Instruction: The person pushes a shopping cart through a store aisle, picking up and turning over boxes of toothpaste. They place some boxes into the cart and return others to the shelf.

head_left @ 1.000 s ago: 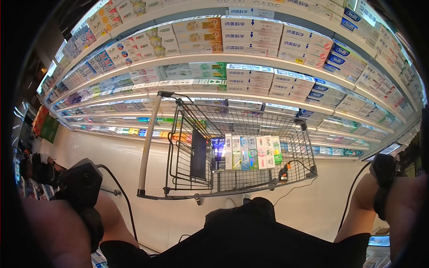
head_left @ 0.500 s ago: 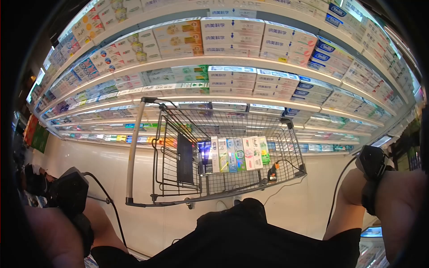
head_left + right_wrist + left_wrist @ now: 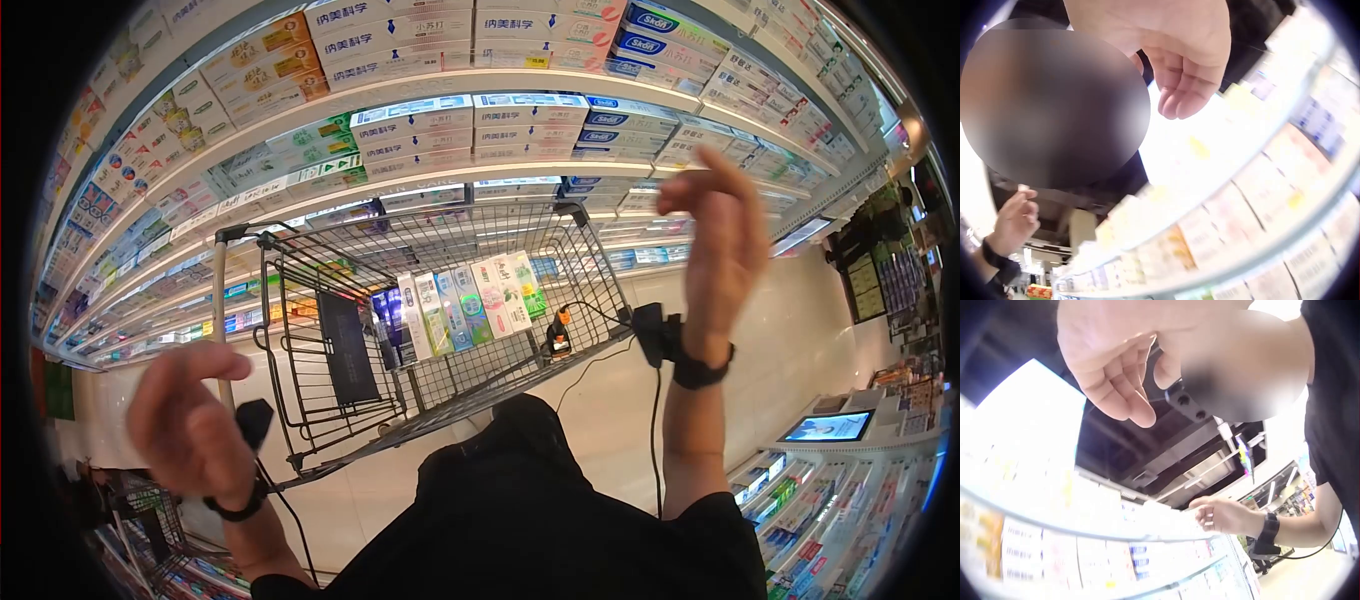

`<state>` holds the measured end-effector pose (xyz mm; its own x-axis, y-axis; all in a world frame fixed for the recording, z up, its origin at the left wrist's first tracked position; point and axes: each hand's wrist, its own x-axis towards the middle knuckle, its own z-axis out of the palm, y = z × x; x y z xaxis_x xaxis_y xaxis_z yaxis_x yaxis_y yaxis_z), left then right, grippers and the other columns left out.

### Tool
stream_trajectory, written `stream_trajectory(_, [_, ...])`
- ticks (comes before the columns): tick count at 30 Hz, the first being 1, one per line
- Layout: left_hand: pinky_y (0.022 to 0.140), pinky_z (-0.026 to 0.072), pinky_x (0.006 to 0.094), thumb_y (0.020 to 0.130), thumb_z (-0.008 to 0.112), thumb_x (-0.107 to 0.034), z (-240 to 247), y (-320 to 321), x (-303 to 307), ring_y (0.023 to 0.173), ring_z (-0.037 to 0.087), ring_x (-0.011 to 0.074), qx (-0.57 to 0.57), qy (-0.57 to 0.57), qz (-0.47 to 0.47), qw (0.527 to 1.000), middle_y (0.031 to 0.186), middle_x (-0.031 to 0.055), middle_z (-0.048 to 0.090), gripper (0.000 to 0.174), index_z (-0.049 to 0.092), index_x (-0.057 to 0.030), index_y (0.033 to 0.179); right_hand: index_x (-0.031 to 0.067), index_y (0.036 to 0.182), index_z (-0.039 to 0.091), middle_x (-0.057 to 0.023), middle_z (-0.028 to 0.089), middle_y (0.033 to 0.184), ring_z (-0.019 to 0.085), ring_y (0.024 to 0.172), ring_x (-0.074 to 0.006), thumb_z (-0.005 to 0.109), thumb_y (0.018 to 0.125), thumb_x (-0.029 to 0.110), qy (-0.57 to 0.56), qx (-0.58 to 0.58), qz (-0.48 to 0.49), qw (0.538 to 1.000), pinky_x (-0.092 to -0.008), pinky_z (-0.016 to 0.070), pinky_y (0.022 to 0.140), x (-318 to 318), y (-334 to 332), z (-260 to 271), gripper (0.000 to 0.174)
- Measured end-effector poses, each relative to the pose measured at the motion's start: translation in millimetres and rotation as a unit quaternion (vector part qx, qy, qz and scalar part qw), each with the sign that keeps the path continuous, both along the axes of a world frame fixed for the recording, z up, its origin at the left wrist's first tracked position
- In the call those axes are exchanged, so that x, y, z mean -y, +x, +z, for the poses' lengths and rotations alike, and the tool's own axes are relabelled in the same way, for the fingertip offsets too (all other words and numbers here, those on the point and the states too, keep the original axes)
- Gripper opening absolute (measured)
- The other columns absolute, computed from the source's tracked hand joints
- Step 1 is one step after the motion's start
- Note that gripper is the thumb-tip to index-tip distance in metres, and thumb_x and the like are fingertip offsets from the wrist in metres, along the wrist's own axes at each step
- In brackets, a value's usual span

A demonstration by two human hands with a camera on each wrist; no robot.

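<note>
My left hand (image 3: 192,425) is raised beside the cart's handle end, fingers loosely bent with nothing between them. At the far end of the cart my right hand (image 3: 722,250) is lifted, slightly blurred and holding nothing; its fingers (image 3: 1188,94) hang bent in the right wrist view. Between the hands stands a grey wire shopping cart (image 3: 430,428). A row of upright toothpaste boxes (image 3: 466,308), white, blue and green, sits inside it with dark purple boxes (image 3: 388,325) at the left end. A small dark bottle with an orange cap (image 3: 558,333) stands near the boxes.
Shelves of stacked toothpaste boxes (image 3: 395,45) curve behind the cart. Another shelf with a lit screen (image 3: 828,427) is at the lower right. A second cart (image 3: 150,535) shows at the lower left. Cables (image 3: 657,440) hang from both wrist cameras.
Both hands have come up from the sides into the middle of the view. The head view has turned, so the cart and shelves appear shifted left and tilted.
</note>
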<state>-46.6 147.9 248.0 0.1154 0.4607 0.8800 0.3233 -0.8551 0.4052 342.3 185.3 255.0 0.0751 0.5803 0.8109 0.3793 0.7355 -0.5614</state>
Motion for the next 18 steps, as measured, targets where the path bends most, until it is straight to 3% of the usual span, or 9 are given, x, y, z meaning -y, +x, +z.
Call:
stream_trajectory(2, [0.074, 0.0499, 0.0332, 0.093, 0.051, -0.007, -49.4, 9.8, -2.8, 0.078, 0.062, 0.0220, 0.006, -0.160, 0.028, 0.987, 0.096, 0.0204, 0.064, 0.035, 0.044, 0.0065, 0.125, -0.0020, 0.124, 0.052, -0.0112, 0.063, 0.102, 0.061, 0.084, -0.0142, 0.058, 0.092, 0.018, -0.251, -0.111, 0.021, 0.961, -0.0257, 0.0502, 0.072, -50.6, 19.3, -86.7, 0.039])
stream_trajectory(4, [0.077, 0.0494, 0.0323, 0.090, 0.054, -0.002, -96.7, 15.6, 0.4, 0.077, 0.062, 0.0194, -0.001, -0.268, 0.042, 0.963, 0.095, 0.0149, 0.066, 0.034, 0.047, 0.0046, 0.123, -0.0021, 0.127, 0.050, -0.0119, 0.061, 0.106, 0.060, 0.091, -0.0163, 0.064, 0.088, 0.025, -0.408, -0.100, 0.035, 0.907, -0.0278, 0.0527, 0.068, -93.6, 51.8, -190.7, 0.049])
stream_trajectory(7, [0.074, 0.0503, 0.0314, 0.086, 0.061, 0.000, -143.0, 30.6, 11.9, 0.080, 0.064, 0.0184, -0.053, -0.411, 0.149, 0.898, 0.089, 0.0124, 0.067, 0.033, 0.054, 0.0017, 0.118, -0.0033, 0.128, 0.048, -0.0152, 0.061, 0.107, 0.062, 0.095, -0.0225, 0.067, 0.084, 0.029, -0.577, -0.161, 0.005, 0.801, -0.0317, 0.0549, 0.067, -133.8, 65.4, -285.9, 0.058])
stream_trajectory(9, [0.075, 0.0495, 0.0311, 0.085, 0.060, 0.001, -173.3, 38.7, 20.3, 0.079, 0.064, 0.0192, -0.099, -0.439, 0.170, 0.877, 0.088, 0.0113, 0.067, 0.034, 0.054, 0.0018, 0.119, -0.0052, 0.128, 0.048, -0.0205, 0.059, 0.115, 0.062, 0.102, -0.0279, 0.066, 0.084, 0.027, -0.647, -0.154, -0.041, 0.746, -0.0362, 0.0550, 0.072, -157.5, 68.3, -333.0, 0.057])
stream_trajectory(12, [0.075, 0.0487, 0.0313, 0.087, 0.060, -0.002, -208.0, 56.1, 40.2, 0.075, 0.061, 0.0199, -0.112, -0.546, 0.195, 0.807, 0.085, 0.0131, 0.065, 0.030, 0.055, 0.0057, 0.116, -0.0078, 0.127, 0.049, -0.0247, 0.056, 0.122, 0.060, 0.106, -0.0324, 0.065, 0.083, 0.033, -0.714, -0.138, -0.087, 0.681, -0.0406, 0.0525, 0.080, -189.6, 85.4, -441.7, 0.062])
stream_trajectory(14, [0.075, 0.0492, 0.0332, 0.084, 0.062, -0.001, -221.3, 62.1, 53.6, 0.076, 0.063, 0.0225, -0.149, -0.584, 0.213, 0.769, 0.085, 0.0138, 0.065, 0.031, 0.056, 0.0053, 0.114, -0.0097, 0.126, 0.049, -0.0257, 0.056, 0.123, 0.060, 0.105, -0.0350, 0.067, 0.080, 0.042, -0.732, -0.024, -0.105, 0.673, -0.0415, 0.0499, 0.084, -209.6, 95.7, -523.1, 0.071])
stream_trajectory(15, [0.073, 0.0502, 0.0333, 0.082, 0.065, 0.000, -222.7, 66.5, 55.4, 0.076, 0.064, 0.0240, -0.190, -0.577, 0.231, 0.760, 0.085, 0.0145, 0.066, 0.034, 0.055, 0.0050, 0.114, -0.0106, 0.125, 0.049, -0.0262, 0.055, 0.123, 0.060, 0.105, -0.0364, 0.068, 0.078, 0.046, -0.737, 0.035, -0.113, 0.666, -0.0420, 0.0486, 0.087, -217.0, 96.9, -547.8, 0.076])
stream_trajectory(18, [0.073, 0.0491, 0.0354, 0.084, 0.060, -0.001, -241.8, 63.3, 63.8, 0.078, 0.062, 0.0258, -0.217, -0.569, 0.251, 0.752, 0.086, 0.0135, 0.065, 0.032, 0.055, 0.0040, 0.116, -0.0107, 0.126, 0.049, -0.0263, 0.053, 0.126, 0.056, 0.112, -0.0374, 0.070, 0.071, 0.056, -0.774, -0.021, -0.058, 0.631, -0.0422, 0.0454, 0.092, -217.8, 91.1, -563.3, 0.089])
